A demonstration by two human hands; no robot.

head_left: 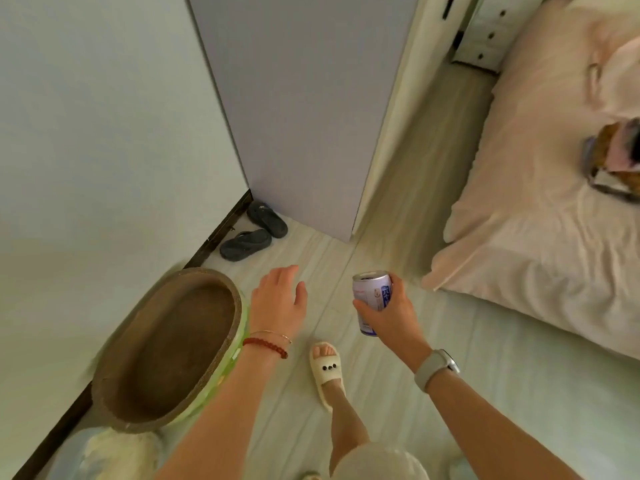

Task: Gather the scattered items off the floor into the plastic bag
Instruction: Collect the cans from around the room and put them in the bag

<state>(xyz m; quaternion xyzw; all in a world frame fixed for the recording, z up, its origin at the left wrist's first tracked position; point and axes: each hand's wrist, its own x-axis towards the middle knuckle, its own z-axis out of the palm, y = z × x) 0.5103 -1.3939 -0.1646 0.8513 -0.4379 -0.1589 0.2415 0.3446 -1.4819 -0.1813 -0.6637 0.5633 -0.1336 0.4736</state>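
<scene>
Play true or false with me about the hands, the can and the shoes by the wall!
1. The right hand holds a can. True.
2. The left hand holds a plastic bag. False: it holds nothing, fingers relaxed over the floor.
3. Two dark sandals lie on the bed. False: they lie on the floor in the corner by the wall.
4. A brown oval cardboard tray sits by the wall, beside the left arm. True.
5. The foot wears a black boot. False: it wears a cream slipper.
</scene>
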